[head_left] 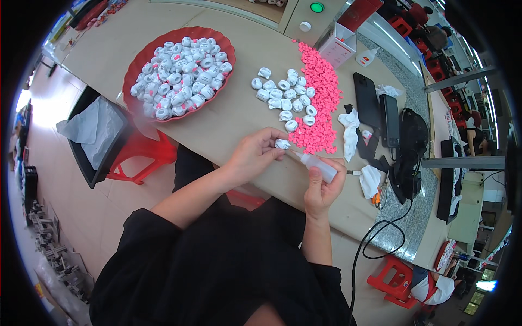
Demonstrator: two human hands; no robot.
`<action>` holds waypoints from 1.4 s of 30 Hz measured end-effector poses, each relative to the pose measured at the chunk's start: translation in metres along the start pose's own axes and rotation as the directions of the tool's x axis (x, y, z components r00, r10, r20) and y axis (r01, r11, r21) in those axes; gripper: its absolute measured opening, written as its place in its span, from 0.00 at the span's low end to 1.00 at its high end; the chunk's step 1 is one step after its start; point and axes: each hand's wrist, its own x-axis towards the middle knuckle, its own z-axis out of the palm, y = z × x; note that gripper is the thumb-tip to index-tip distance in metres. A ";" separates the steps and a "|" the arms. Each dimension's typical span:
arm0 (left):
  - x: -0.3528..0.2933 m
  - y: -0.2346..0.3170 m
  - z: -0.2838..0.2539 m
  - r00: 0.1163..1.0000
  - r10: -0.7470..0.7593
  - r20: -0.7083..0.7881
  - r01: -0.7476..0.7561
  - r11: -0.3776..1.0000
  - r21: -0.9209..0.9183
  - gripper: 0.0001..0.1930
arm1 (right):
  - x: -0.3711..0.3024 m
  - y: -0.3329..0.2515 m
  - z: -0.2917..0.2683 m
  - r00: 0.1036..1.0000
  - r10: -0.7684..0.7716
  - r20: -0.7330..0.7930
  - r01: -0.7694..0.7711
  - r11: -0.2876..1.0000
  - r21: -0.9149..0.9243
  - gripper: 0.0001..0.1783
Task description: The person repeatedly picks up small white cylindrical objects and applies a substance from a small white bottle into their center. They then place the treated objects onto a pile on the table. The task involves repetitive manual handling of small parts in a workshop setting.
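My left hand pinches a small white rounded piece between thumb and fingertips, near the table's front edge. In my right hand is a translucent squeeze bottle, tilted so that its thin nozzle points at the white piece. Whether the tip touches the piece is too small to tell. Just beyond my hands lies a loose group of similar white pieces, some showing a hole. A long heap of small pink pieces spreads along their right side.
A red scalloped bowl full of white pieces, some with pink parts, stands at the left. To the right lie a black phone, crumpled tissues and a black bag with a cable. A white box stands behind the heap.
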 end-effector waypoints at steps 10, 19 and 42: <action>-0.001 0.001 -0.001 1.000 -0.007 0.012 0.007 1.000 -0.005 0.13 | 0.000 0.005 0.000 1.000 -0.031 -0.002 0.031 0.999 -0.005 0.14; 0.000 0.000 -0.001 1.000 0.003 0.002 -0.003 1.000 -0.001 0.12 | 0.000 0.004 0.000 1.000 -0.021 0.014 0.022 1.000 -0.023 0.13; 0.000 -0.001 0.001 0.999 -0.010 -0.043 0.010 1.000 -0.001 0.12 | 0.000 0.005 0.003 0.970 -0.241 0.025 0.241 0.947 -0.215 0.14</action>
